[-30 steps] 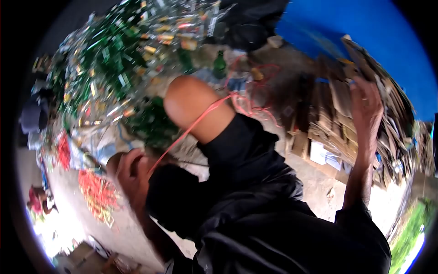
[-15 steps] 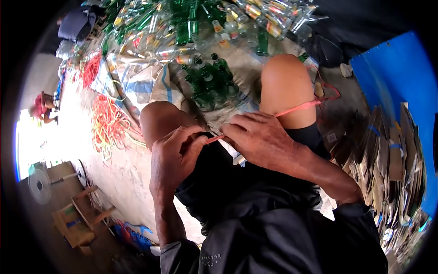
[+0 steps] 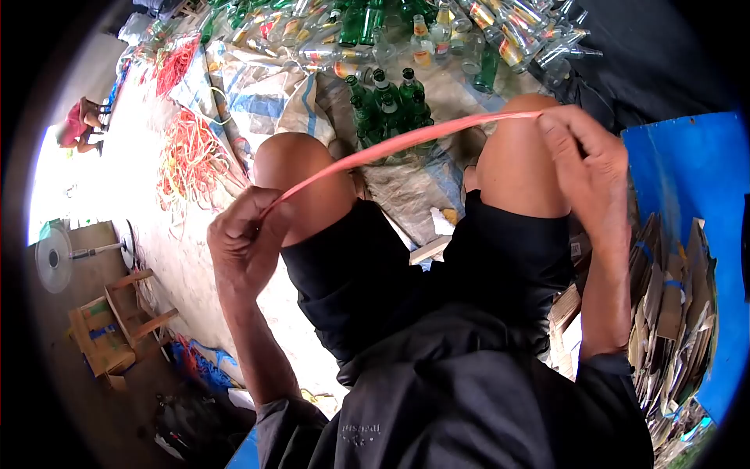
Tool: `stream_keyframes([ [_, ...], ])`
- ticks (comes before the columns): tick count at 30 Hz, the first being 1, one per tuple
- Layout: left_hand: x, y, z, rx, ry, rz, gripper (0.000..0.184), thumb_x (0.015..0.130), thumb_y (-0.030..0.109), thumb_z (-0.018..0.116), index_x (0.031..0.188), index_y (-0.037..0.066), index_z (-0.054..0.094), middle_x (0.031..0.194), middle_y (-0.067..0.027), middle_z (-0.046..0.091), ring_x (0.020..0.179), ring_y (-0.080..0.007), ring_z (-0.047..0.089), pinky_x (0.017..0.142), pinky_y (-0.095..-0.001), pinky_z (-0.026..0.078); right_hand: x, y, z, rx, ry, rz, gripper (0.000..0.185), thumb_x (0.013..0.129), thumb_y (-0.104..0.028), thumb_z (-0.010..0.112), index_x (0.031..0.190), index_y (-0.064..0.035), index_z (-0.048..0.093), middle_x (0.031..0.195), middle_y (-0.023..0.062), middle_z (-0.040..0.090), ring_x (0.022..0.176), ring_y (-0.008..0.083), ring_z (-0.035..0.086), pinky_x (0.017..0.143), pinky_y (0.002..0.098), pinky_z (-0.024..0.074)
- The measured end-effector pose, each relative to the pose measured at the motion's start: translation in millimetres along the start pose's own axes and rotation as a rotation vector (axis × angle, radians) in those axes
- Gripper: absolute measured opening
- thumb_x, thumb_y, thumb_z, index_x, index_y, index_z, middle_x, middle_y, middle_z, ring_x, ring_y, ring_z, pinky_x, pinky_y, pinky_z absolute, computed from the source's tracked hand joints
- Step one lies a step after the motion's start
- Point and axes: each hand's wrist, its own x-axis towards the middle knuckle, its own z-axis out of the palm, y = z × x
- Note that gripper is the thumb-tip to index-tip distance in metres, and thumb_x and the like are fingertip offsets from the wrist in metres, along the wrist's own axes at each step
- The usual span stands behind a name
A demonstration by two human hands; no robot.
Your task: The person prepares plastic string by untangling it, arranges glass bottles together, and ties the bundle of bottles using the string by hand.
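A flat pink plastic strap (image 3: 391,145) stretches in a shallow arch between my two hands, over my knees. My left hand (image 3: 248,230) pinches its one end, thumb against the curled fingers, left of my left knee. At the other end, my right hand (image 3: 587,156) grips the strap between thumb and fingers, beside my right knee. Behind the strap, a cluster of green glass bottles (image 3: 388,105) stands upright on a woven sack sheet (image 3: 398,205); the strap hides part of them.
Many loose glass bottles (image 3: 508,47) lie piled at the back. Tangled pink and yellow straps (image 3: 190,156) lie on the floor at left, near a fan (image 3: 55,259) and a wooden frame (image 3: 141,309). Stacked cardboard (image 3: 664,305) stands at right by a blue panel (image 3: 687,164). Another person (image 3: 80,125) is far left.
My hands have moved apart, left hand leftward and right hand up and rightward. The strap, earlier held short between them and trailing over my right knee, now spans the gap.
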Motion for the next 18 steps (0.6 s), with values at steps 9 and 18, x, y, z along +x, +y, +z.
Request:
stream_keyframes([
  [9,-15,-14,-12,-0.063,0.076,-0.045,0.009,0.099,0.006,0.068,0.093,-0.001,0.066,0.073,0.0050,0.054,0.068,-0.0023,0.042,0.061,-0.0199,0.034,-17,43,-47,-0.058,0.273,0.054,0.015,0.102,-0.009,0.063,0.104,0.0027,0.072,0.081,-0.0035,0.062,0.074,0.0028,0.050,0.066,0.0195,0.0425],
  [18,-10,-17,-13,-0.392,0.132,-0.129,0.029,0.104,0.026,0.063,0.091,0.000,0.067,0.068,0.0062,0.049,0.060,-0.0027,0.036,0.056,-0.0220,0.028,-64,89,-55,0.153,0.312,0.334,0.020,0.102,-0.017,0.064,0.104,0.0001,0.075,0.071,-0.0067,0.050,0.064,0.0017,0.039,0.056,0.0199,0.0297],
])
